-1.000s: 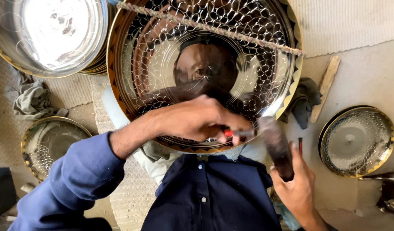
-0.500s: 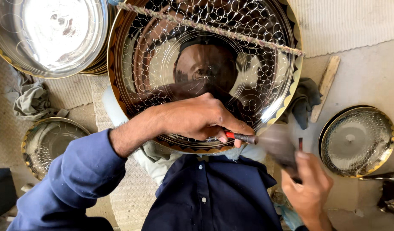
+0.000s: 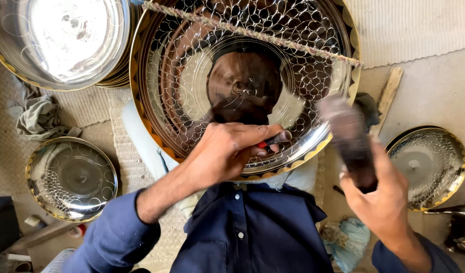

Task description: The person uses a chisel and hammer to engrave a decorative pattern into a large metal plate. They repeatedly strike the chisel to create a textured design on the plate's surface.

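A large shiny metal tray [image 3: 313, 76] with a gold scalloped rim and an engraved scale pattern leans in front of me. My left hand [image 3: 227, 151] rests on its lower part and pinches a small chisel [image 3: 275, 139] with a red band against the metal. My right hand [image 3: 381, 202] grips the handle of a dark hammer [image 3: 348, 139], raised and blurred, just right of the tray's lower rim. A twisted cord [image 3: 252, 33] crosses the top of the tray.
A plain shiny tray stack [image 3: 60, 40] sits at the upper left. A smaller engraved tray [image 3: 70, 177] lies at the left and another one [image 3: 432, 167] at the right. A grey rag [image 3: 38, 116], a wooden stick [image 3: 389, 96] and woven mats lie around.
My right hand has swung the hammer up from low beside my body toward the tray's rim. My left hand keeps the chisel at nearly the same spot.
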